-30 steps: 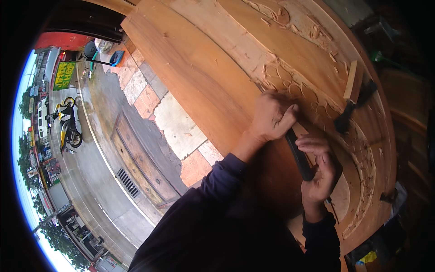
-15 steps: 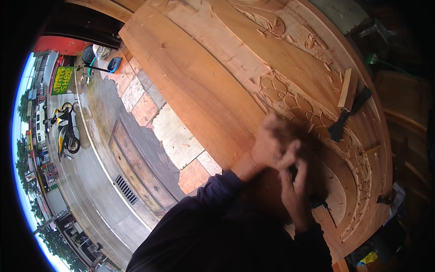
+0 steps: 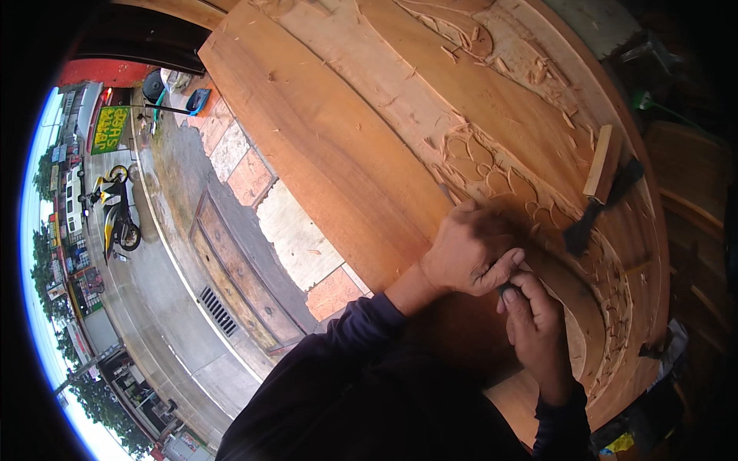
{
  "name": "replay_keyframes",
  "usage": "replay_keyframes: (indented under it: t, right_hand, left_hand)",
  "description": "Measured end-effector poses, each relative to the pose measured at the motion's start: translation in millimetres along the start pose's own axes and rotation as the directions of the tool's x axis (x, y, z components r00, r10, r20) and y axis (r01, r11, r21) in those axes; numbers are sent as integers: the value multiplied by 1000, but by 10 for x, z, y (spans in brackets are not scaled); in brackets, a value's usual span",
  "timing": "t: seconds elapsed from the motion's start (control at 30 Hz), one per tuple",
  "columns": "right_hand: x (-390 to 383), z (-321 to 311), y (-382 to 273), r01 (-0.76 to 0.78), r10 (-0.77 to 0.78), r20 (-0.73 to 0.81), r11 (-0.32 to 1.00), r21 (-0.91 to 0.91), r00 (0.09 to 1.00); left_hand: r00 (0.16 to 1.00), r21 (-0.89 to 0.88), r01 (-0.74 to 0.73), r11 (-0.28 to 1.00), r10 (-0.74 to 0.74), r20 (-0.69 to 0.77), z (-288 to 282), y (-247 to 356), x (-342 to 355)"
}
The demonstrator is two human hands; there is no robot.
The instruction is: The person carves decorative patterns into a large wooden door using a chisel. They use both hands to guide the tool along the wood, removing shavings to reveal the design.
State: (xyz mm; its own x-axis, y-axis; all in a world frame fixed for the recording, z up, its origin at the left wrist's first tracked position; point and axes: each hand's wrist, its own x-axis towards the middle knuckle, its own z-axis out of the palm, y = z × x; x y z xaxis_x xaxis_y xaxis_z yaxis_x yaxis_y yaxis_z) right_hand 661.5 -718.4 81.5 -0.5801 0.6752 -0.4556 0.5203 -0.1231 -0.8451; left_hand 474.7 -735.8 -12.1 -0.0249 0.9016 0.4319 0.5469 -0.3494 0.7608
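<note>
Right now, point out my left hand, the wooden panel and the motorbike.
Left hand (image 3: pixel 469 252): head view, on the back of the hand.
Wooden panel (image 3: pixel 327 146): head view, on its smooth, uncarved stretch.
Motorbike (image 3: pixel 115 210): head view, on its body between the wheels.

The place was a woodcarving workshop with one side open to the street. Beneath the left hand (image 3: pixel 469 250) and right hand (image 3: pixel 536 311) lay a broad wooden panel (image 3: pixel 323 154) cut with flowing relief, and wood chips (image 3: pixel 541 71) littered it beyond them. To the hands' right sat a wooden block (image 3: pixel 598 163) by a dark clamp-like piece (image 3: pixel 584 227); farther right, more wooden pieces (image 3: pixel 684 165) stood in shadow. To the hands' left, worn floor tiles (image 3: pixel 296 230) met concrete with a drain grate (image 3: pixel 217 311), and well beyond were a motorcycle (image 3: pixel 117 215), a white van (image 3: pixel 74 203) and roadside buildings (image 3: pixel 96 319).
</note>
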Motion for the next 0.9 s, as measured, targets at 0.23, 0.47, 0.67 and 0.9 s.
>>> replay_keyframes:
  t: [0.23,0.47,0.67,0.9]
  right_hand:
    - [99,-47,-158,4,-1,51,998,-67,999]
    - [154,-16,-211,29,-27,39,997,-65,999]
    - [297,-119,-222,-26,28,105,999,-22,994]
    - [314,-79,-58,72,-72,26,997,-13,997]
  left_hand:
    - [999,-66,25,997,-27,-37,38,-56,-5]
    - [994,-68,72,995,-77,-75,56,-118,-14]
    - [989,-41,128,991,-131,-66,67,-141,26]
    - [984,-44,164,985,-167,-62,33,-98,85]
